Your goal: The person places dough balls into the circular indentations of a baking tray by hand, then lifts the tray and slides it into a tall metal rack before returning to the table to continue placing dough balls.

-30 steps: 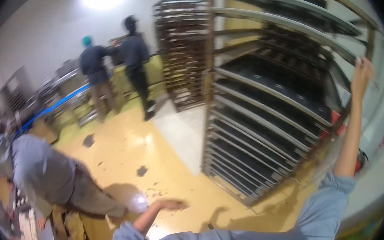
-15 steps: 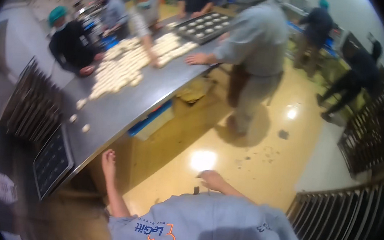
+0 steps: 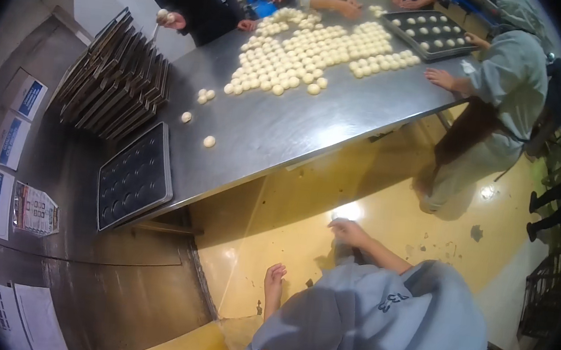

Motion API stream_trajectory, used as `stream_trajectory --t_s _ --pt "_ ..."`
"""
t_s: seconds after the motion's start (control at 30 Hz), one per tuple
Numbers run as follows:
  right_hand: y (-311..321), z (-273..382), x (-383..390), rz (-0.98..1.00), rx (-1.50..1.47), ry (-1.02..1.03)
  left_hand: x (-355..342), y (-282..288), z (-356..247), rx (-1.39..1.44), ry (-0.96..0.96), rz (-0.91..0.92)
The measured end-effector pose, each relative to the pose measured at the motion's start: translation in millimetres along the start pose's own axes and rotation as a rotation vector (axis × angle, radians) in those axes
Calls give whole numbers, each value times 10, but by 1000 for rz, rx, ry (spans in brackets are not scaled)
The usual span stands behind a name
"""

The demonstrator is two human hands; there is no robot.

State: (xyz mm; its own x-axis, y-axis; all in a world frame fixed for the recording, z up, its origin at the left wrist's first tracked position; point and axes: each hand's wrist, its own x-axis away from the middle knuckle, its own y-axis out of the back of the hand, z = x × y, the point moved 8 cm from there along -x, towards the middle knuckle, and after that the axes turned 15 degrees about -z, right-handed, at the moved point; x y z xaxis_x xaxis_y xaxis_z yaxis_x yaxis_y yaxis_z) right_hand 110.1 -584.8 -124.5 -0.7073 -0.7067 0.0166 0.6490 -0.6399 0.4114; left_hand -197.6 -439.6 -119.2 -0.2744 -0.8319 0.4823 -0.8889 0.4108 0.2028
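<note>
My left hand is raised over the yellow floor, fingers loosely bent and a little apart, nothing visible in it. Farther forward and to the right, my right hand hangs in the air with relaxed fingers and no visible object. Both are short of the steel table, touching nothing. Many pale dough balls lie in rows on it. Nearest to me is a lone dough ball. A dark baking tray with round hollows, no dough in it, rests at the table's left end.
Beside that tray leans a stack of dark trays. Co-workers stand around the far side; one in black holds dough balls. A co-worker in grey is at the right, by a tray of dough balls. A metal cabinet is at left.
My view has turned left and come closer to the table's left end. My left hand has drawn away from the table edge. The co-worker in black has raised a hand with dough balls.
</note>
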Motion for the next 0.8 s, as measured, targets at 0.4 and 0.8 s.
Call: stream_trajectory --t_s 0.4,0.8 --pt "1555 152 -3569 -881 -273 -166 -2362 -1613 -2793 -284 -537 189" --pt "1159 625 -4881 -1055 478 -138 -3827 -3360 -4064 -517 -1131 -70"
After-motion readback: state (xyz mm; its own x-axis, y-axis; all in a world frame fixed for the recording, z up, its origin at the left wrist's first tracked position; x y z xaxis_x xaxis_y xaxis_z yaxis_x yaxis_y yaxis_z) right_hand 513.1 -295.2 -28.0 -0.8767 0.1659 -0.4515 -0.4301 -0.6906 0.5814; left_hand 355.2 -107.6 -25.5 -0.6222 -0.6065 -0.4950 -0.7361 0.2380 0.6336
